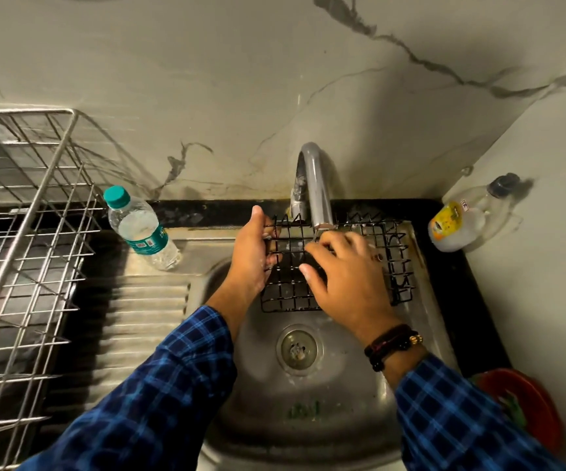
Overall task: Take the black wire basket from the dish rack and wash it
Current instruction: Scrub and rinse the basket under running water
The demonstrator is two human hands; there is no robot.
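Together, both hands (252,256) (346,280) on basket (395,263)

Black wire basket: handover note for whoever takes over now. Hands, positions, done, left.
Left hand grips the black wire basket by its left edge.
Right hand lies on its mesh, fingers curled; whether it holds a scrubber is unclear.
The basket is over the sink, under the tap; the dish rack stands to the left.
Done: basket out of the rack.
Left: finish washing; water flow cannot be made out.
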